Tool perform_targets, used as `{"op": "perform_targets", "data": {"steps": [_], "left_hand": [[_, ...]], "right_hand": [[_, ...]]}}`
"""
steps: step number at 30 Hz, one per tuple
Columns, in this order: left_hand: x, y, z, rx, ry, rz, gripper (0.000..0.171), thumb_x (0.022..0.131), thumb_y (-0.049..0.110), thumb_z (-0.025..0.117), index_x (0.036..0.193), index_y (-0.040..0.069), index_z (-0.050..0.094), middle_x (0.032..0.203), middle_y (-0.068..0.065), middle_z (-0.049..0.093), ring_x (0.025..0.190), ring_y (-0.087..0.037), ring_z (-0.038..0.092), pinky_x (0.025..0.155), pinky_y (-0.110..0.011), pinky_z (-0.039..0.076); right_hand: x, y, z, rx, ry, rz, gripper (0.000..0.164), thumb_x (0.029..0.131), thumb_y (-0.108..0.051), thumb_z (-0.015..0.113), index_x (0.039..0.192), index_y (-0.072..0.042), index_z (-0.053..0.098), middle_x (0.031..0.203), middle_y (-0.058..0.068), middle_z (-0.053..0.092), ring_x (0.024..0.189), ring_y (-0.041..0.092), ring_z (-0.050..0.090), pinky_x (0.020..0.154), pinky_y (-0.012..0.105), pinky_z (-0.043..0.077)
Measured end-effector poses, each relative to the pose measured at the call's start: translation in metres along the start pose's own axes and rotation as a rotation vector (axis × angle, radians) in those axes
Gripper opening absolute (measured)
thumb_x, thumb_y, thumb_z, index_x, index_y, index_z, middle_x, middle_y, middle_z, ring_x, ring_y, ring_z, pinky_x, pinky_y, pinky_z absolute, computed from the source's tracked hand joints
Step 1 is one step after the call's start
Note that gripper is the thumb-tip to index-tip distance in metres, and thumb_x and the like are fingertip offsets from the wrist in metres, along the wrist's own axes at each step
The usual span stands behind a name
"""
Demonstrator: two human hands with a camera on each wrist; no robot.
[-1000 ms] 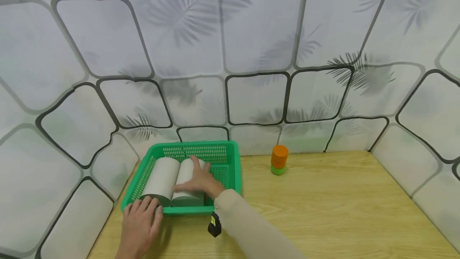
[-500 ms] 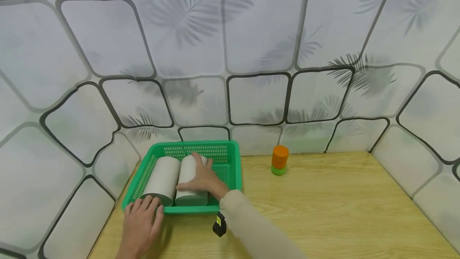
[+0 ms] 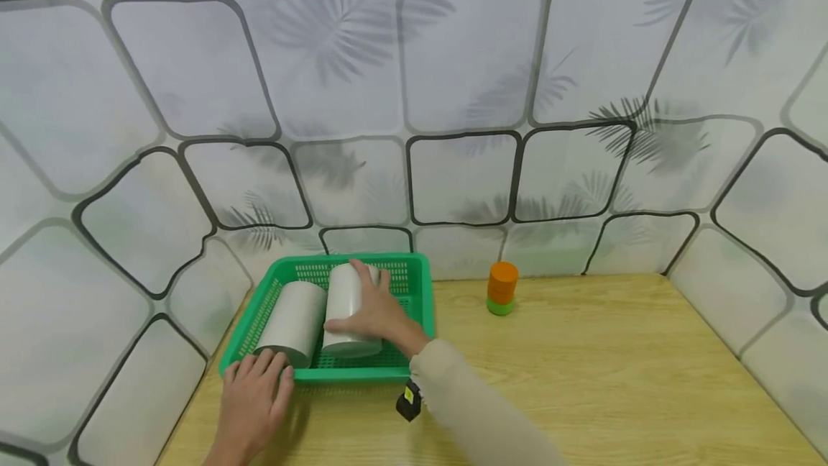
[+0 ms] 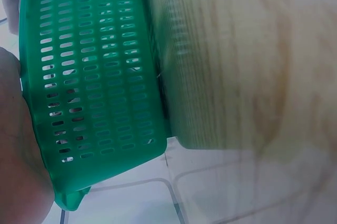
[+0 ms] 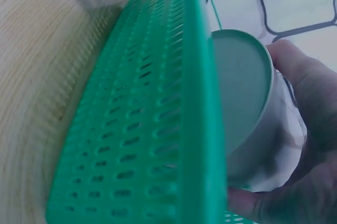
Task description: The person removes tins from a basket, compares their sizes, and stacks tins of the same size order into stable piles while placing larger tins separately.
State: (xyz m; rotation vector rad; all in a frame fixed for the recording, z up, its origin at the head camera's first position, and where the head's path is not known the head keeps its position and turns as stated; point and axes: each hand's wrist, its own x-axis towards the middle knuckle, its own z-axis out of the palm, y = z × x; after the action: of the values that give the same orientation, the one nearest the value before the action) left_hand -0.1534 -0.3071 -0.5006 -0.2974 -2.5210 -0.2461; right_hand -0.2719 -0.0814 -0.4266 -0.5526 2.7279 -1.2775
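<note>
A green plastic basket [image 3: 423,308] with slotted walls holds two thick white cylinders with flat ends. The left cylinder [image 3: 294,318] lies on its side in the basket. My right hand [image 3: 378,311] grips the right cylinder [image 3: 341,300] from above, thumb on its left side and fingers spread over its far part. In the right wrist view, the flat end of this right cylinder [image 5: 239,84] shows beyond the basket rim. My left hand [image 3: 252,398] rests with bent fingers over the basket's near-left rim; in the left wrist view, those fingertips are hidden.
An orange and green stack of round pieces [image 3: 502,288] stands to the right of the basket near the back wall. The wooden table [image 3: 601,372] runs along patterned walls at the back and sides. A black wrist device [image 3: 409,401] hangs under the right sleeve.
My right hand has moved the right cylinder up and slightly right, away from the left one. A gap with basket floor now shows between them. My left hand has stayed at the rim.
</note>
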Motion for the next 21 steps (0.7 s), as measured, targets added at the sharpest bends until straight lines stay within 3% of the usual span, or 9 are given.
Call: {"op": "perform_targets", "data": {"steps": [11,21], "left_hand": [[0.0,0.002,0.0,0.002,-0.022,-0.008,0.01,0.1,0.021,0.058,0.09,0.017,0.06,0.094,-0.002,0.057,0.089,-0.03,0.052,0.083,-0.058,0.035],[0.001,0.003,-0.001,0.01,-0.03,-0.016,0.012,0.1,0.022,0.057,0.09,0.017,0.061,0.094,-0.003,0.058,0.089,-0.031,0.052,0.084,-0.059,0.035]], "right_hand": [[-0.012,-0.012,-0.024,-0.126,0.105,-0.08,0.115,0.073,-0.052,0.089,0.162,-0.041,0.016,0.162,0.025,0.013,0.089,0.034,0.062,0.063,0.038,0.052],[-0.026,-0.013,-0.048,-0.135,0.21,-0.178,0.113,0.071,-0.049,0.09,0.16,-0.045,0.019,0.163,0.023,0.011,0.093,0.035,0.063,0.063,0.038,0.053]]}}
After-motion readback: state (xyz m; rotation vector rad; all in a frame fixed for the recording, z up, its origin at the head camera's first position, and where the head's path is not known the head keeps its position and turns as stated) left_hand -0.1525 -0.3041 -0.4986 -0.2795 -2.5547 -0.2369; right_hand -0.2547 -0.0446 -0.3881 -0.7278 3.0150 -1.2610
